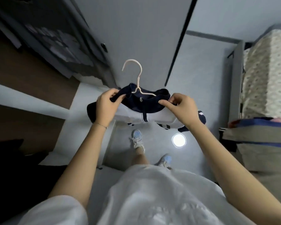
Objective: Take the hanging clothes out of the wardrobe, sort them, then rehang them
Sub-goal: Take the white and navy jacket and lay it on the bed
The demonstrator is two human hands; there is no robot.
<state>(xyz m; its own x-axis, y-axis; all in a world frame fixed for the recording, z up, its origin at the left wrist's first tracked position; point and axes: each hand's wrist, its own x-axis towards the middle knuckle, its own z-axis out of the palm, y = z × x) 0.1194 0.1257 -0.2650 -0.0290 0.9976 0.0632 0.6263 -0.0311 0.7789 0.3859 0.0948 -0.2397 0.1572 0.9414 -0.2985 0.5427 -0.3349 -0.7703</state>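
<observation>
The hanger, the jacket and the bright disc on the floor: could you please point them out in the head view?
hanger (138,83): head view, on its stem below the hook.
jacket (149,103): head view, on the navy collar lining.
bright disc (178,140): head view, on its centre.

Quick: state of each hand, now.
Left hand: closed, pinching the jacket collar.
Right hand: closed, pinching the collar's other side.
</observation>
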